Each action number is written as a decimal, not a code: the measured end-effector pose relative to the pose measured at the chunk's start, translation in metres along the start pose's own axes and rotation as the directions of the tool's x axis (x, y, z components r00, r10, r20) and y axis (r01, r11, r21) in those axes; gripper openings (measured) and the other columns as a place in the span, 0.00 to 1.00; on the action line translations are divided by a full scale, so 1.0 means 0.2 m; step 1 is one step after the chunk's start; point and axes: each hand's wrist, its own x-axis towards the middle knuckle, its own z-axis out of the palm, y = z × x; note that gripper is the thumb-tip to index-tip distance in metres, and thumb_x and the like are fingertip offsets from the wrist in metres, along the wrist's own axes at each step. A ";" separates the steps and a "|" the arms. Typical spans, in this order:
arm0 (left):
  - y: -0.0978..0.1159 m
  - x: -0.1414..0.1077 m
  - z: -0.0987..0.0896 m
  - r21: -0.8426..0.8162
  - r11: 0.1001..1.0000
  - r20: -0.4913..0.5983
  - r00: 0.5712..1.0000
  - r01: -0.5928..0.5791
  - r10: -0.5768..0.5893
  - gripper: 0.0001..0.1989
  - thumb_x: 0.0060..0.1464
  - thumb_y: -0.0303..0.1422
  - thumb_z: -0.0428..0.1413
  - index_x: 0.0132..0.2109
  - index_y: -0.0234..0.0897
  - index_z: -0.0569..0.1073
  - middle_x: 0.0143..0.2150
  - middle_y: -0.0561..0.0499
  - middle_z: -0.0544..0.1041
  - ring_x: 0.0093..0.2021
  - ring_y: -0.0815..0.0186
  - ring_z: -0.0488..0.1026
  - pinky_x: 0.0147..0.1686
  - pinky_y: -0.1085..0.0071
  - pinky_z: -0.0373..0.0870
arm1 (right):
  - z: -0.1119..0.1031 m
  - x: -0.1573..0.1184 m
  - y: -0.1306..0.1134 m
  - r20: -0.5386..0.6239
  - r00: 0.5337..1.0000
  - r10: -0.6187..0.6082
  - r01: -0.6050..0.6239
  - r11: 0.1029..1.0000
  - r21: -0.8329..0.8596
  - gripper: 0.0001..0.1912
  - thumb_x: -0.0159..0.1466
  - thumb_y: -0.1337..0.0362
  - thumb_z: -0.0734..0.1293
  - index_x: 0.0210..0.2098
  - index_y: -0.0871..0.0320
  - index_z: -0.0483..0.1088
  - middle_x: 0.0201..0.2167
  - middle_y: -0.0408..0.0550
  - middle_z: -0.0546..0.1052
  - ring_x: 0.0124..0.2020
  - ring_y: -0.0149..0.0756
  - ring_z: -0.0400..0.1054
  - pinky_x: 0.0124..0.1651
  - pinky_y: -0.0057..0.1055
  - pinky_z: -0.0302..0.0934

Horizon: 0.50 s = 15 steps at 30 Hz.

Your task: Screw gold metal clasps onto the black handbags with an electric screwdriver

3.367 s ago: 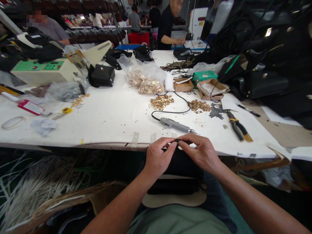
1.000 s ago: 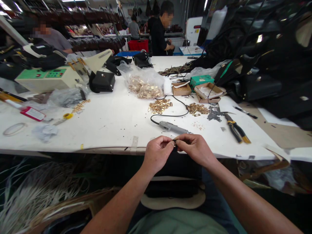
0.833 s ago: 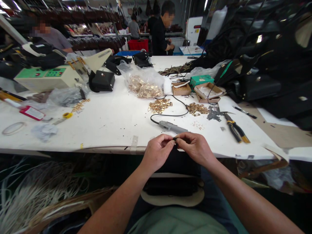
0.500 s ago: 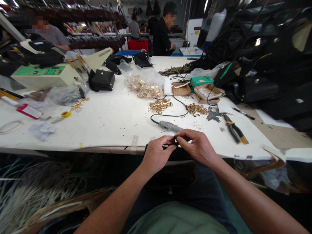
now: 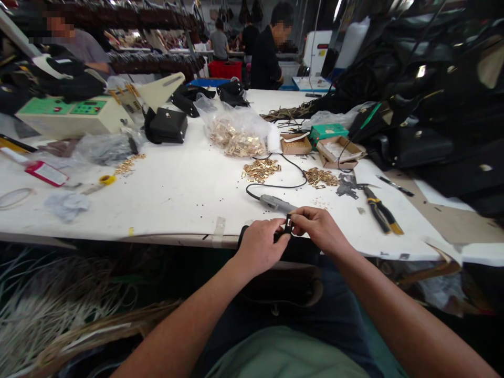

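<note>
Over the table's front edge, my left hand [image 5: 263,244] and my right hand [image 5: 319,227] meet. Fingers of both are closed on a small black flap end [image 5: 289,229] with a light slot-like opening, the left from below and the right from its upper side. A black bag [image 5: 271,291] with a small metal stud lies on my lap beneath them, and whether the flap end belongs to it I cannot tell. Just beyond my hands rests a grey corded electric screwdriver-like tool [image 5: 273,202]. A heap of gold metal fittings [image 5: 262,170] lies behind it.
Yellow-black pliers [image 5: 381,211] lie at right beside dark flat metal pieces [image 5: 348,186]. A second gold heap [image 5: 321,177] and open boxes [image 5: 340,152] stand behind. Black bags [image 5: 417,142] pile up at far right. Left are a machine [image 5: 79,118] and a red-labelled bottle [image 5: 46,173]. A person [image 5: 265,58] stands across the table.
My fingers have shifted on the black piece, which is now turned more upright with its slot showing. My right hand's grip has moved to its upper side. The view has shifted slightly.
</note>
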 end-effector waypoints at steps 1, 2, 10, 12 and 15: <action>-0.01 -0.01 -0.01 0.064 0.997 0.036 0.999 -0.032 0.029 0.09 0.56 0.35 0.61 0.45 0.43 0.81 0.40 0.48 0.84 0.43 0.55 0.80 0.47 0.63 0.72 | -0.01 -0.01 0.00 0.018 1.000 -0.009 0.008 1.000 0.019 0.12 0.62 0.57 0.68 0.35 0.60 0.78 0.24 0.44 0.77 0.27 0.34 0.71 0.32 0.28 0.64; -0.01 -0.02 -0.02 0.086 0.994 0.082 0.995 -0.059 0.052 0.07 0.55 0.36 0.63 0.42 0.43 0.81 0.38 0.47 0.84 0.42 0.54 0.80 0.46 0.64 0.71 | -0.01 -0.04 -0.01 0.046 0.998 -0.030 0.029 0.999 0.022 0.11 0.62 0.58 0.68 0.34 0.60 0.78 0.25 0.45 0.78 0.28 0.34 0.71 0.33 0.28 0.65; -0.12 -0.16 0.10 -0.222 0.975 0.277 0.960 0.013 0.050 0.08 0.56 0.35 0.61 0.44 0.42 0.79 0.37 0.52 0.83 0.37 0.59 0.80 0.37 0.70 0.72 | 0.02 -0.12 0.18 0.214 0.965 0.149 -0.168 0.983 0.074 0.10 0.61 0.59 0.68 0.32 0.60 0.76 0.22 0.43 0.77 0.23 0.30 0.68 0.29 0.26 0.61; -0.15 -0.15 0.16 -0.149 0.986 0.215 0.976 0.078 -0.044 0.07 0.61 0.35 0.57 0.45 0.40 0.76 0.38 0.51 0.82 0.38 0.59 0.79 0.40 0.68 0.71 | 0.04 -0.05 0.23 0.173 0.967 0.186 -0.206 0.972 0.109 0.10 0.60 0.59 0.68 0.30 0.60 0.75 0.21 0.43 0.76 0.22 0.29 0.68 0.28 0.25 0.61; -0.18 -0.15 0.21 -0.068 0.992 0.071 0.992 0.111 -0.106 0.06 0.64 0.31 0.53 0.48 0.39 0.71 0.41 0.49 0.80 0.41 0.60 0.78 0.44 0.66 0.71 | 0.06 0.05 0.25 0.123 0.970 0.211 -0.227 0.965 0.129 0.08 0.59 0.62 0.67 0.29 0.60 0.74 0.19 0.43 0.76 0.22 0.29 0.69 0.28 0.23 0.62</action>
